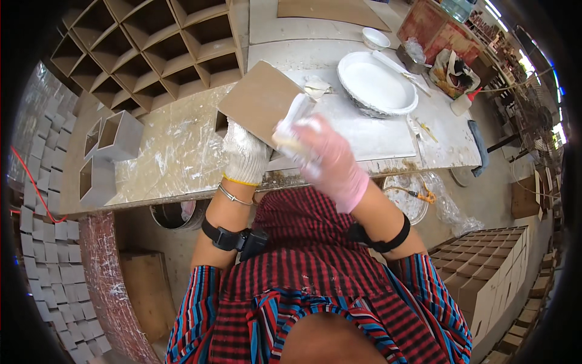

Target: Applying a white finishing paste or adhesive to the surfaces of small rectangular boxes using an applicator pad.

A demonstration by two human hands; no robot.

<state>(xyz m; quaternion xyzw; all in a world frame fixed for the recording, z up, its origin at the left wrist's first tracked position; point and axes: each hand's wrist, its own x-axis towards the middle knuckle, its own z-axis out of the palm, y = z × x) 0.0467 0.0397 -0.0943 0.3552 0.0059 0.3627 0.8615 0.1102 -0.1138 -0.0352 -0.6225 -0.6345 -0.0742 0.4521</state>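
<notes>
Head view: right hand (pixel 330 159), pink-gloved, clamped on blurred pale object (pixel 291 142) at right edge of brown panel (pixel 259 100); panel lies diagonally, spreading far-left from this grip. Left hand (pixel 244 148), white-gloved, meets near-left edge; fingers hidden, hold unclear. White basin (pixel 388 112) stands far right.

Matt brown board (pixel 262 100), knitted cloth glove (pixel 245 150), smooth pink glove (pixel 341 161), rough paint-spattered tabletop (pixel 176 142)
</notes>
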